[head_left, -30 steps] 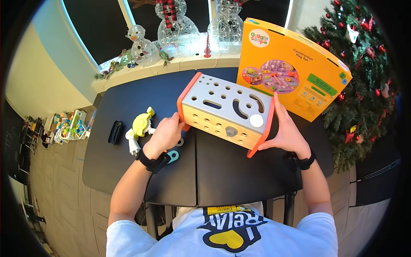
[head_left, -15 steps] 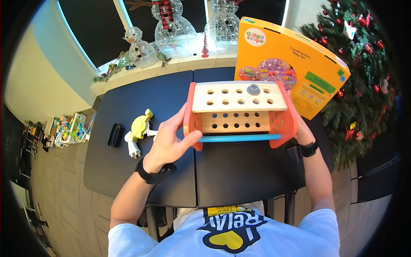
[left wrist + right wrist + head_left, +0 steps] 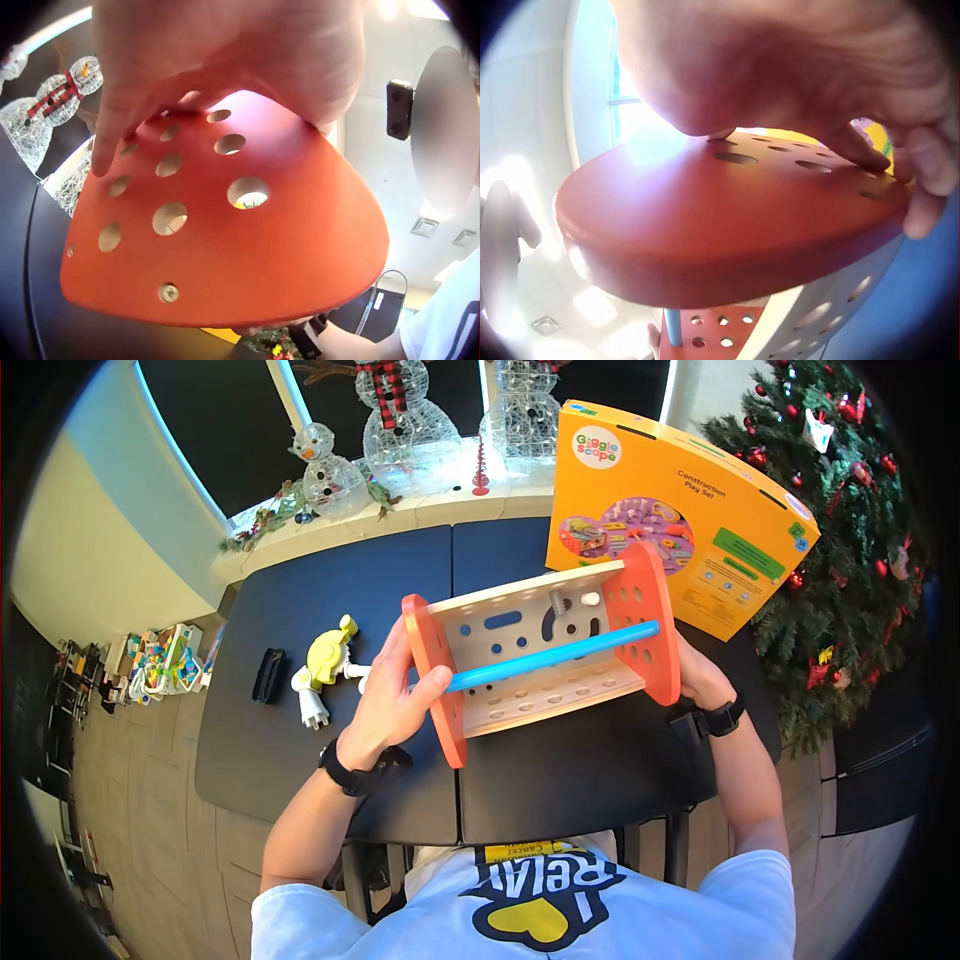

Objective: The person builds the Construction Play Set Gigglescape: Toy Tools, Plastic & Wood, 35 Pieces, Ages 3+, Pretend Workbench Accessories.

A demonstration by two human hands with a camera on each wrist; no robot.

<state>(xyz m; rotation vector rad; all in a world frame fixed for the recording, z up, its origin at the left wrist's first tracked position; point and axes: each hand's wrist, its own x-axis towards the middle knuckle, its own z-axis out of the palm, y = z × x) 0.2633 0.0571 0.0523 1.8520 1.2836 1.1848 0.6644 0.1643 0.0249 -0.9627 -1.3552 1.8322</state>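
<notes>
Both hands hold a wooden toy toolbox (image 3: pixel 500 717) over the table, tilted with its hollow side towards the head camera. A blue rod (image 3: pixel 555 657) spans its two red end panels. My left hand (image 3: pixel 385 695) grips the left panel (image 3: pixel 225 255), thumb over the front edge by the rod's end and fingers across the outer face. At the other end, my right hand (image 3: pixel 703 675) holds the right panel (image 3: pixel 705 217), its fingers partly hidden behind it in the head view. Inside, a grey toy screw (image 3: pixel 558 603) and a white peg (image 3: pixel 590 599) poke through the perforated panel.
An orange play set box (image 3: pixel 690 490) stands behind the toolbox on the right. To the left on the dark table (image 3: pixel 270 760) lie a yellow and white toy (image 3: pixel 327 658) and a black case (image 3: pixel 269 675). A decorated tree (image 3: pixel 840 560) stands beyond the right edge.
The toolbox has been turned over from its grey top facing up to its hollow side facing the head camera. My left hand's thumb has come onto the panel's front edge.
</notes>
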